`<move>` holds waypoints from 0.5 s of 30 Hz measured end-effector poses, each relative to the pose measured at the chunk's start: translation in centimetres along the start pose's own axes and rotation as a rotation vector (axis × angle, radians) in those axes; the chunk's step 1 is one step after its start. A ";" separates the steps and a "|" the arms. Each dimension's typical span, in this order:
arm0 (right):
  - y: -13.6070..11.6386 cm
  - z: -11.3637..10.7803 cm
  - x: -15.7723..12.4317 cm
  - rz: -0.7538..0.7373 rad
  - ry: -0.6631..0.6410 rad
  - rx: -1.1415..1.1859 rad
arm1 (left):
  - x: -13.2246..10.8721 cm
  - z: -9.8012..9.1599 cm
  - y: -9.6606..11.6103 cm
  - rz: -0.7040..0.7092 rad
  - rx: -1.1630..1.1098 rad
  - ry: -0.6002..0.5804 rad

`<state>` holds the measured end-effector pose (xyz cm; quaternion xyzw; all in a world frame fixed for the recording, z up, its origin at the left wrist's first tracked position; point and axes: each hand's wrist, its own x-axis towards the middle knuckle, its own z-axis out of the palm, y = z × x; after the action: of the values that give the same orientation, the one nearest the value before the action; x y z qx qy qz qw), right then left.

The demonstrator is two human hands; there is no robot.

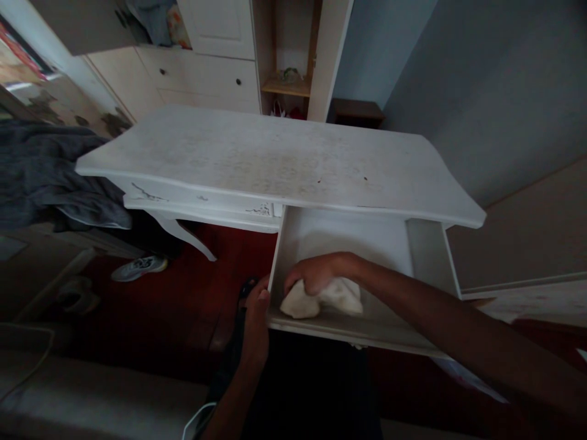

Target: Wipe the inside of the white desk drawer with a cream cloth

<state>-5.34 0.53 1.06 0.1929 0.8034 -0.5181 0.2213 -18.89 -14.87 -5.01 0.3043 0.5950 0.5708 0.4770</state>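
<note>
One white desk spans 9 to 3 o'clock, dark smudges marking its top. Its drawer, at 4 o'clock, stands open. Inside, toward the drawer's 7 o'clock corner, lies a bunched cream cloth, gripped by the right hand. The left hand touches the drawer's outer side; its finger closure cannot be told. Judged progress: drawer opened, cloth in use within; the extent remaining is indeterminable.
</note>
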 end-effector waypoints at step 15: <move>1.7 2.8 -4.0 -0.179 0.503 0.288 | -0.3 -0.2 -0.4 -0.064 -0.042 0.035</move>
<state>-0.65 -1.71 0.98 0.2732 0.7651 -0.5799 -0.0608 -18.85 -15.26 -5.40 0.2651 0.6005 0.5728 0.4909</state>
